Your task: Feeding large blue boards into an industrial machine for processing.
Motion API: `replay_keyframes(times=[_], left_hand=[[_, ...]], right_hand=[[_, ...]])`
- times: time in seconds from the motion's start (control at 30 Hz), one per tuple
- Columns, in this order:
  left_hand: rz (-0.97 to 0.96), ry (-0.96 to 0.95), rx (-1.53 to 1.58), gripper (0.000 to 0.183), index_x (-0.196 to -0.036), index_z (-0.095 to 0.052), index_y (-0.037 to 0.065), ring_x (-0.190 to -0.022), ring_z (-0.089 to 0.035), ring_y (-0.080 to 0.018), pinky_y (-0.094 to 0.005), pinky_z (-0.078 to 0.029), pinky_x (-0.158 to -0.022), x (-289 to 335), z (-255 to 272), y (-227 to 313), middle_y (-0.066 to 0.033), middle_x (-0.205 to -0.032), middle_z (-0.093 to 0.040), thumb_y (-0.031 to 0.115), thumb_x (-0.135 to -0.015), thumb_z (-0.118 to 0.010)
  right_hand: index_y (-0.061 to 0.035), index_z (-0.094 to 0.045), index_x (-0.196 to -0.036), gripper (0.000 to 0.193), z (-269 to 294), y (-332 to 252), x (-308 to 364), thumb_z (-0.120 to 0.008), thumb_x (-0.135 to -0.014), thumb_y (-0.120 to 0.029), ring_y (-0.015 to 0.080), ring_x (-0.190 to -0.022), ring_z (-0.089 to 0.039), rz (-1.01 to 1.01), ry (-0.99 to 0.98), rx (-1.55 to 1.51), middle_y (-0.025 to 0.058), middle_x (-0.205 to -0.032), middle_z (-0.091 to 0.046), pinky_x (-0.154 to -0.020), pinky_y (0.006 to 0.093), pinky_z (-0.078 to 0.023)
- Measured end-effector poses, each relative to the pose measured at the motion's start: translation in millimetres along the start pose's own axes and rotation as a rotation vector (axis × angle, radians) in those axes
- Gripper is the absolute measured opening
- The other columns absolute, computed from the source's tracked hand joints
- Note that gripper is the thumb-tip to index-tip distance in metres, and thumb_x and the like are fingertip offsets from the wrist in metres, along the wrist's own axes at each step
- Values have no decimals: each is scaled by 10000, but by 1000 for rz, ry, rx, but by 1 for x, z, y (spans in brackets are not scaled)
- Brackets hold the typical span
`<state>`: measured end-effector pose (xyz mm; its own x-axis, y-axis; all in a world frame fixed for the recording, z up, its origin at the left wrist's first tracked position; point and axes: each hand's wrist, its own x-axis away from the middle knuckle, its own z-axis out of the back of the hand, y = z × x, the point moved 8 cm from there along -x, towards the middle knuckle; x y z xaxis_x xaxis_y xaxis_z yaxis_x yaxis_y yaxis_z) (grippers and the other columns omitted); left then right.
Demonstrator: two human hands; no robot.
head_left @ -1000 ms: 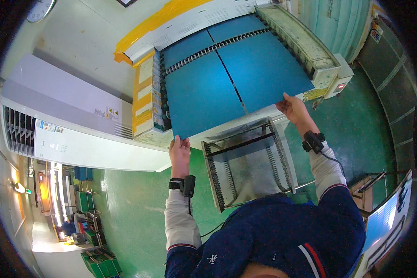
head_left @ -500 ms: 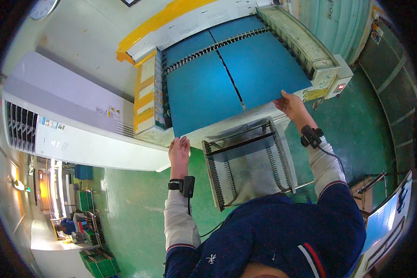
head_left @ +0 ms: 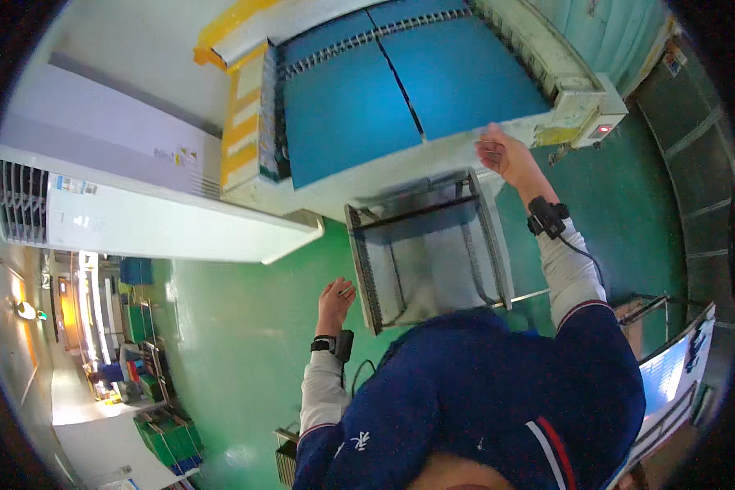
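While the right hand [head_left: 498, 153], fingers loosely spread, met the blue panel [head_left: 465, 77] at one o'clock, the left hand [head_left: 335, 298] was held open, empty, beside the wire rack [head_left: 359, 245]; a firmer grasp seemed required.

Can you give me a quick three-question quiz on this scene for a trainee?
1. True or false: the left hand rests on the blue sheets.
2. Which hand is up at the front edge of the machine bed? A) left B) right C) both
3. Fill in: below the machine bed, in front of the person, stands a metal wire ______.

Key:
1. False: it hangs open and empty beside the wire rack, over the green floor.
2. B: the right hand is at that edge; whether its fingers grip anything cannot be told.
3. rack
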<state>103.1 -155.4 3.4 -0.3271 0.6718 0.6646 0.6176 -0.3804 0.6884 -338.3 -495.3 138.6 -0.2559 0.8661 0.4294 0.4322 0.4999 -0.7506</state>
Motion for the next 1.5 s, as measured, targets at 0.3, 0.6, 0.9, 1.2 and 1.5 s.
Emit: replay_keyframes(times=[0.3, 0.6, 0.9, 1.2, 1.5], left_hand=[[185, 79, -375, 506, -1261, -512, 1, -919, -601, -193, -299, -491, -735, 47, 28, -85, -105, -1108, -617, 270, -872, -694], [111, 58, -422, 318, -1134, -605, 86, -883, -595, -116, -310, -443, -776, 59, 27, -108, -5, -991, -665, 297, -899, -643], [127, 148, -452, 354, -1109, -621, 81, -819, -601, -120, -290, -466, -674, 57, 37, -120, -2, -946, -661, 299, -846, -710], [-8, 296, -695, 539, -1076, -663, -32, -785, -651, -195, -333, -519, -695, 46, 55, -115, -121, -911, -693, 408, -776, -742], [-37, 225, -833, 442, -942, -684, 22, -713, -655, -208, -363, -514, -671, 35, 53, -114, -92, -811, -690, 435, -787, -698]], right_hand=[[-52, -656, -973, 312, -28, 120, -2, -647, -868, -347, 191, -808, -663, 65, -166, 817, 82, -937, -692, -702, 315, -515], [-119, -630, -1163, 387, -109, 162, 32, -685, -795, -226, 336, -1259, -416, 648, -370, 1619, 121, -1356, -489, -1012, 500, -352], [-99, -631, -1137, 384, -101, 175, 20, -699, -778, -218, 344, -1232, -447, 684, -394, 1741, 123, -1312, -513, -996, 507, -367], [-67, -674, -927, 222, -105, 178, 12, -697, -758, -209, 358, -990, -571, 749, -415, 1939, 153, -1020, -596, -811, 479, -469], [-36, -672, -771, 184, -91, 196, -19, -679, -779, -220, 370, -861, -623, 620, -451, 2058, 180, -927, -627, -754, 497, -482]])
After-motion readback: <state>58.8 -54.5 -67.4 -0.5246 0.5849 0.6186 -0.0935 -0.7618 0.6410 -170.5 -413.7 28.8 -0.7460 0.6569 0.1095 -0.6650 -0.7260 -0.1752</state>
